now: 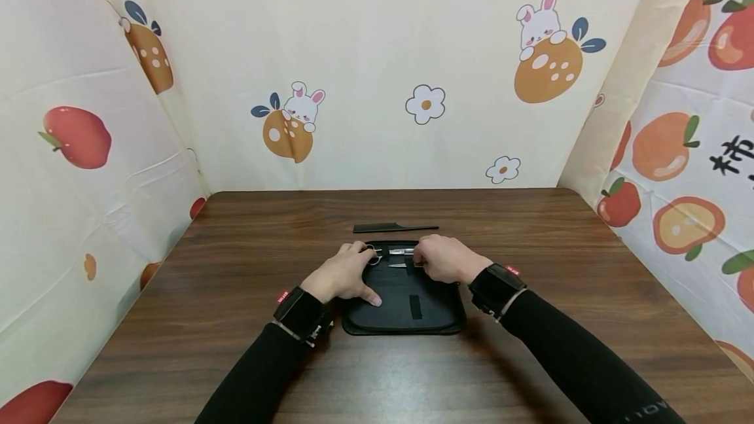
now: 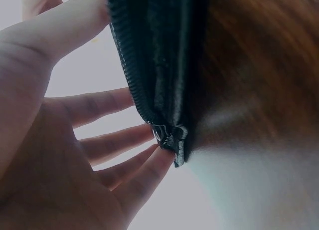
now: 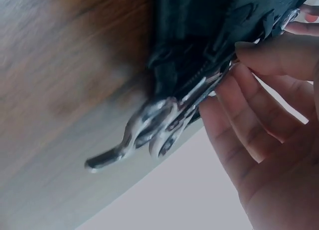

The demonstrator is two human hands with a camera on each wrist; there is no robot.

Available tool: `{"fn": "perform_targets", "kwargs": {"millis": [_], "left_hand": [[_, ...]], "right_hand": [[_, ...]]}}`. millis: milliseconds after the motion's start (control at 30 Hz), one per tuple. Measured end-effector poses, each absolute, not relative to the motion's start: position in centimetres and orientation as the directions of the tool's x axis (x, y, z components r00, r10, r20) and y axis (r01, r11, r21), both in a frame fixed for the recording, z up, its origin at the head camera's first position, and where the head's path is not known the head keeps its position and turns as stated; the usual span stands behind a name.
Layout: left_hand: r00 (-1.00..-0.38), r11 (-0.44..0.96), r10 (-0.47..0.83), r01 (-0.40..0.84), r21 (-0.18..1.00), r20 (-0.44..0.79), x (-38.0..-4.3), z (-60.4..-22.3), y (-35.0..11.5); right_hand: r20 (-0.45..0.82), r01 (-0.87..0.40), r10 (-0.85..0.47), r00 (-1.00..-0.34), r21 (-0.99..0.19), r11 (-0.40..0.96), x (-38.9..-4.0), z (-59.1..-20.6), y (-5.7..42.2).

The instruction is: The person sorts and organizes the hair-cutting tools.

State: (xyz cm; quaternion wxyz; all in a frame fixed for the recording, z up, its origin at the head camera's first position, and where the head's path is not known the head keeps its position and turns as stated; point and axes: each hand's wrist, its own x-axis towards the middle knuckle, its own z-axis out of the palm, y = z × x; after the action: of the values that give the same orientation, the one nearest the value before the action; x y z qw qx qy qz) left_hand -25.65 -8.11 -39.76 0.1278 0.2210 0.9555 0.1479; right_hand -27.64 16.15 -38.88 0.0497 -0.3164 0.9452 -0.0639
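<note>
A black zip case (image 1: 383, 316) lies unfolded on the table, with silver scissors (image 1: 400, 252) and a second slim silver blade (image 1: 397, 265) across its upper part. My left hand (image 1: 347, 273) rests along the case's left side. Its thumb lies on the black panel, and its fingertips are by a scissors ring. In the left wrist view its fingers (image 2: 119, 140) stretch out to the zipped edge. At the upper right of the case, my right hand (image 1: 444, 258) pinches scissors (image 3: 159, 120) between thumb and fingers. Their shiny handle loops and finger rest stick out past the case edge.
Just beyond the case lies a black comb (image 1: 383, 228) with a thin tail pointing right. The brown wooden table (image 1: 265, 234) runs back to a printed cloth wall (image 1: 365, 136), with more cloth on both sides.
</note>
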Motion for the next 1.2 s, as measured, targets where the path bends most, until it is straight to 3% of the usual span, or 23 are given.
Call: {"fn": "perform_targets", "kwargs": {"millis": [400,1200], "left_hand": [[-0.873,0.86,0.457,0.383,0.338,-0.171,-25.3,-39.3,-8.2],[-0.871,0.862,0.454,0.377,0.339,-0.185,-25.4,-39.4,-8.0]], "right_hand": [[-0.093,-0.549,-0.561,-0.822,-0.131,0.826,-27.8,-38.5,16.8],[-0.032,-0.595,-0.602,-0.798,-0.117,0.795,-27.5,-38.8,15.8]]}}
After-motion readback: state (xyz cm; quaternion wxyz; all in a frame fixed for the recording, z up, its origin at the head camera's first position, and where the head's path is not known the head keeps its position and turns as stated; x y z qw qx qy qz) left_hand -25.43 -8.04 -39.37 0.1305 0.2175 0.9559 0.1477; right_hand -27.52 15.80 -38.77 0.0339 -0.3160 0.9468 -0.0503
